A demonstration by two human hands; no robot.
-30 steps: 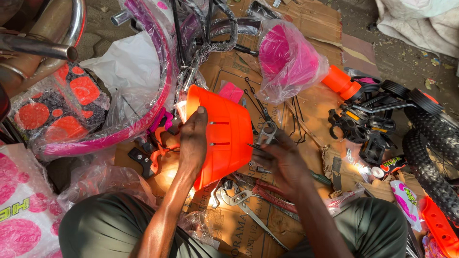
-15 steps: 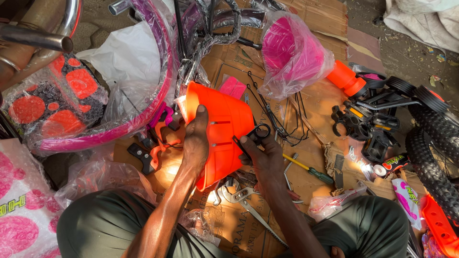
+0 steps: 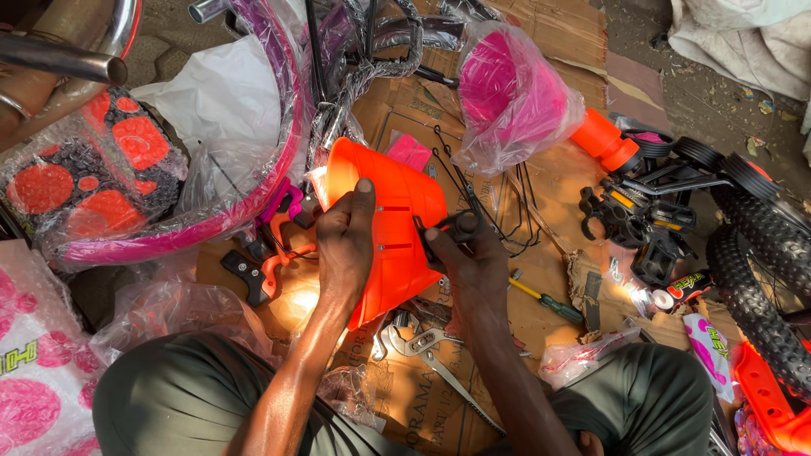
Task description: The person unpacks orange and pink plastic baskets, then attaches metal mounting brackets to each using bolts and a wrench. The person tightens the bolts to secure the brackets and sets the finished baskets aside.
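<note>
your left hand [image 3: 345, 245] gripped the orange plastic basket [image 3: 397, 236] along its left side, fingers [image 3: 361, 196] curled over the rim with the thumb pressed flat on the wall. the basket sat tilted above the middle of the flattened cardboard [image 3: 557, 177], mouth pointing up-left toward the pink wrapped wheel rim [image 3: 253, 203]. your right hand [image 3: 473, 270] was at the basket's right edge, fingers pinching a small black bracket [image 3: 460, 226] against the plastic, tight and close together. best bet there, i'd say, was bracing the basket hard with the left so it couldn't twist, and lining the bracket up with those two slots before pushing anything. the yellow-handled screwdriver [image 3: 545, 297] lay just right of your wrist, and a spanner [image 3: 414, 342] lay near the cardboard's near edge, both in easy reach.
</note>
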